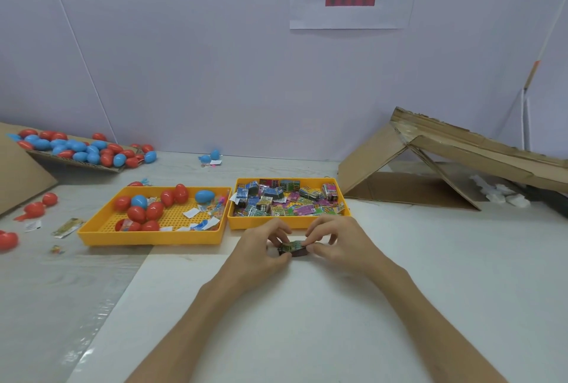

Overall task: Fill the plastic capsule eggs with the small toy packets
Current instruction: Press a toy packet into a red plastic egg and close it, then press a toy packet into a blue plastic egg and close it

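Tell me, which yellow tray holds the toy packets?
The right tray, piled with colourful packets; the left tray holds mostly red and blue eggs.

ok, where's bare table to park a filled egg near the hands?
Bare: white sheet right of the right hand, bordered by the packet tray and cardboard ramp; also the sheet's near part, outside either forearm. Crowded: both trays, and the table left of the egg tray, strewn with red eggs and loose packets.
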Demonstrator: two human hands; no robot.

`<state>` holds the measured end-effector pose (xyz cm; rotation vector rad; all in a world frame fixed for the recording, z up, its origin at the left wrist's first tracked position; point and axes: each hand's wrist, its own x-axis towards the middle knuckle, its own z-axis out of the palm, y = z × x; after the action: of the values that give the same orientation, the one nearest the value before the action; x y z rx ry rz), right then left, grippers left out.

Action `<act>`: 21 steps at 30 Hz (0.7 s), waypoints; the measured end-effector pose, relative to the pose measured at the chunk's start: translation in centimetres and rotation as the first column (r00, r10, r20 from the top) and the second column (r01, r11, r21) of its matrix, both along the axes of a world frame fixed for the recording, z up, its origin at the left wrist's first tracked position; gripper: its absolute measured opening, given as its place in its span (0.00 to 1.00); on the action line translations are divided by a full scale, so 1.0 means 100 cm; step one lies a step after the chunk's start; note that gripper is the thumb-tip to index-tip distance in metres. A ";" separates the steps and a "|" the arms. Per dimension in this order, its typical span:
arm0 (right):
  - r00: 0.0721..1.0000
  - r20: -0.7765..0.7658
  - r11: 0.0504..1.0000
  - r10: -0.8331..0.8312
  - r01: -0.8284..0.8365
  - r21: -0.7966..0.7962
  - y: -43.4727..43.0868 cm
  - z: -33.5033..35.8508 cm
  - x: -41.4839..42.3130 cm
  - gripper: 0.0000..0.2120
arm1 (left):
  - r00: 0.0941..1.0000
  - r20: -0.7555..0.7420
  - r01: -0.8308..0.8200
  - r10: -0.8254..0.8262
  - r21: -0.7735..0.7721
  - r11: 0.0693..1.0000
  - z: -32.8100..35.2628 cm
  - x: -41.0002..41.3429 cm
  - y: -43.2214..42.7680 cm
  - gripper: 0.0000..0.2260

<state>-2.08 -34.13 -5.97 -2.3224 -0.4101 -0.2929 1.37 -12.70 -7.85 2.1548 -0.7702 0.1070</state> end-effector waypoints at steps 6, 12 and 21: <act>0.983 0.061 0.977 -0.175 0.166 0.132 -0.023 0.005 0.000 0.11 | 1.000 0.008 -0.028 0.028 -0.004 1.000 0.001 -0.001 0.001 0.14; 0.987 0.009 0.937 -0.162 0.151 0.315 -0.013 0.005 0.001 0.07 | 0.933 0.304 -0.172 0.194 -0.096 0.980 0.009 0.000 0.007 0.09; 0.971 0.056 0.945 -0.231 0.210 0.249 0.002 -0.001 0.014 0.07 | 0.695 0.360 -0.624 0.622 -0.127 0.771 0.033 0.032 0.046 0.09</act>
<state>-0.72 -33.91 -6.05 -2.1214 -0.1433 -0.5228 4.59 -8.15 -4.55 2.3456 -0.1916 0.9128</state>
